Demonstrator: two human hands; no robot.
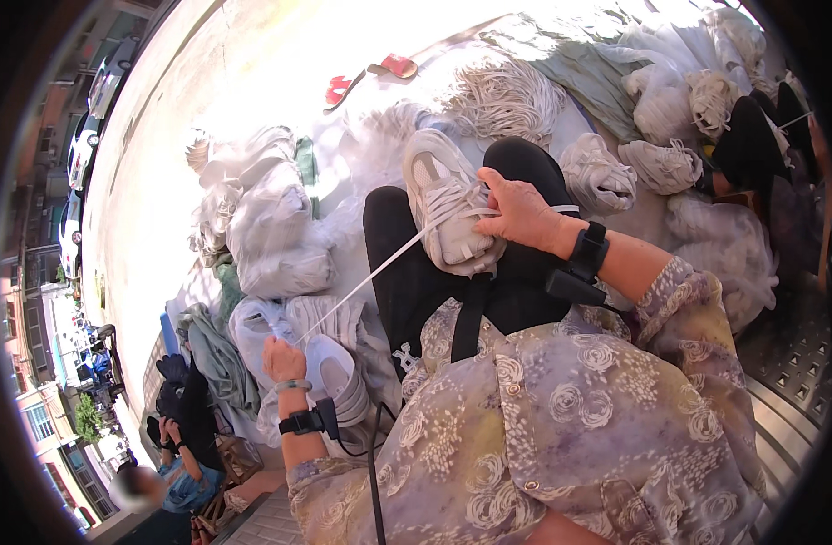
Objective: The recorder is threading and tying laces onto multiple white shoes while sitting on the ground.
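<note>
A white sneaker [454,238] rests across my lap, its toe pointing away from me and its laces partly threaded. My right hand [523,211] is closed at the shoe's right side, with thumb and finger at the lacing. From the sneaker a white shoelace [372,274] runs taut down to the left. Its far end is pinched in my left hand [284,361], held low and away from the shoe. Just beside that hand sits another pale sneaker [336,380]. What my right fingers grip is partly hidden.
Bagged white shoes [272,232] are heaped on the left. A bundle of pale laces [507,98] lies beyond my knees, with red sandals [343,89] farther off. More sneakers [661,166] stand at the right. A person in blue [191,481] sits at lower left, another at far right.
</note>
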